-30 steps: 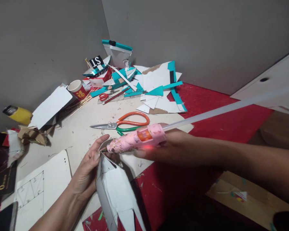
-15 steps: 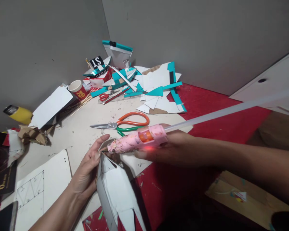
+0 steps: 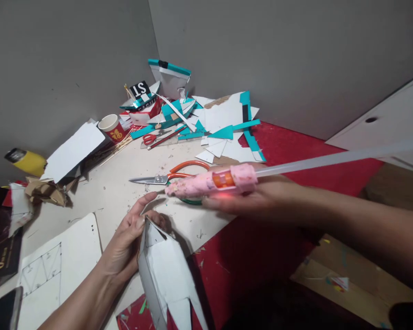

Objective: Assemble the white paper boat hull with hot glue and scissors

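Note:
My left hand [image 3: 132,236] grips the pointed end of a white cardboard boat hull [image 3: 172,261], thumb on the near side and fingers round the tip. The hull hangs tilted toward the bottom of the view, with dark open slits near its tip. In my right hand [image 3: 241,204] is a pink glue gun [image 3: 201,183] with an orange part in its window and a red light beneath. Its nozzle points left, above the hull's tip and apart from it. A long translucent glue stick [image 3: 316,161] sticks out of its back. Orange- and green-handled scissors [image 3: 151,179] lie behind, partly hidden by the gun.
White and teal cardboard scraps [image 3: 227,114], small model boats [image 3: 174,112], and red scissors [image 3: 149,139] lie at the back. A paper cup [image 3: 110,128], yellow bottle [image 3: 26,161] and crumpled brown paper [image 3: 48,191] stand left. A drawing sheet [image 3: 72,247] lies front left.
My right hand has lifted the glue gun up and to the right, taking its nozzle off the hull's tip. My left hand and the hull stay almost where they were.

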Tool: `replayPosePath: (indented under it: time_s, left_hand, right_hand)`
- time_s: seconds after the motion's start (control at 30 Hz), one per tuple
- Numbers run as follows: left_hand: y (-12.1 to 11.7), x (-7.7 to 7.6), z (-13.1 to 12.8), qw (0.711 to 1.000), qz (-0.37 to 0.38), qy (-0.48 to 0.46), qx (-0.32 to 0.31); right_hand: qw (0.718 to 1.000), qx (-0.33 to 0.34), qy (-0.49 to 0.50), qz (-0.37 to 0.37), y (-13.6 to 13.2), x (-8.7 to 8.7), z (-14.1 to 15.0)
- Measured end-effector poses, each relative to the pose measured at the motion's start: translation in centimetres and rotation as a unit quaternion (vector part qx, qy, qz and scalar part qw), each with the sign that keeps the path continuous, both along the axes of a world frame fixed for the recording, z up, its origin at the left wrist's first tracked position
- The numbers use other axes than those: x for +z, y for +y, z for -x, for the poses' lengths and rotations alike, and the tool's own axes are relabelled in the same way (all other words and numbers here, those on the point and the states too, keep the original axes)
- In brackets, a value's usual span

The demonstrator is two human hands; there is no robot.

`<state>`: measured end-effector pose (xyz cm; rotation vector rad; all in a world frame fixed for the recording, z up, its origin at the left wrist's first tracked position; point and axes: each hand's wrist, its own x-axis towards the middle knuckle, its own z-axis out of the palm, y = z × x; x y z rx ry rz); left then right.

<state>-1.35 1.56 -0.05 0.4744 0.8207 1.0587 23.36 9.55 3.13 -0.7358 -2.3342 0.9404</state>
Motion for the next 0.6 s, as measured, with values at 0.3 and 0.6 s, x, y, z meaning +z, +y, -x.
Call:
replayPosePath:
  time_s: [0.3,0.6]
  left_hand:
    - [-0.1,-0.5,0.2,1.000,0.005,-0.008,0.006]
    - [-0.2,-0.6,0.2,1.000,0.013,-0.022,0.002]
  right_hand:
    - [0.908,-0.180,-0.343,-0.162,3.9,-2.3,-2.5]
    - [0.970,-0.124,-0.175,-0.113,2.0,1.8,-1.6]
